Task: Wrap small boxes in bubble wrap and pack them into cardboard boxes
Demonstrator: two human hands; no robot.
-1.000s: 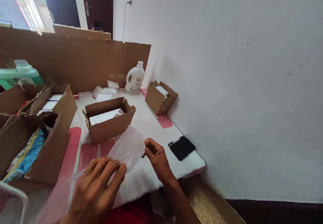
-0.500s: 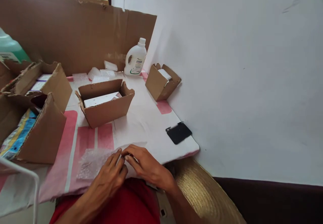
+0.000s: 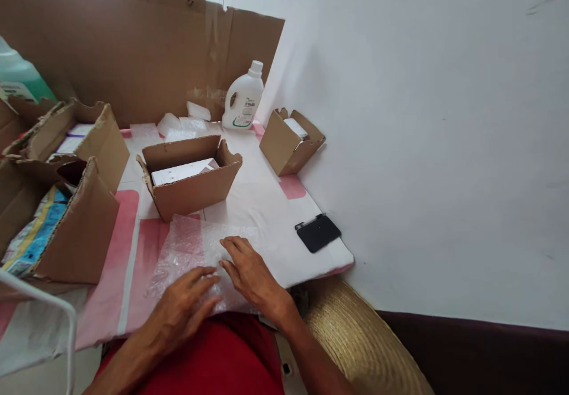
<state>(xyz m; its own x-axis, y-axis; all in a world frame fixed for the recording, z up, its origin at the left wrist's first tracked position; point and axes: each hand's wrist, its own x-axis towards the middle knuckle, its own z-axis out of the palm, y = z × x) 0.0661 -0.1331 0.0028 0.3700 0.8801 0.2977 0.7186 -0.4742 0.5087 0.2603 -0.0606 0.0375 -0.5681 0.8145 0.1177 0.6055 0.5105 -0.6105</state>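
A clear sheet of bubble wrap (image 3: 180, 249) lies spread on the pink and white cloth at the table's near edge. Over its near part is my left hand (image 3: 184, 300), fingers apart and holding nothing. My right hand (image 3: 249, 273) is over the sheet's right side, its fingers also loose and apart. Whether the fingertips touch the plastic I cannot tell. Just beyond the sheet stands an open cardboard box (image 3: 191, 187) with a white box (image 3: 182, 172) inside.
Several cardboard boxes (image 3: 84, 223) stand at the left, one with blue and yellow packets (image 3: 42, 229). A white jug (image 3: 244, 98), folded bubble wrap pieces (image 3: 191, 125) and a small carton (image 3: 288, 143) are at the back. A black flat object (image 3: 318, 233) lies by the wall.
My hands have come apart from each other, fingers opening. The bubble wrap, partly bunched under them before, now lies opened out, reaching farther toward the middle box. The view has shifted slightly.
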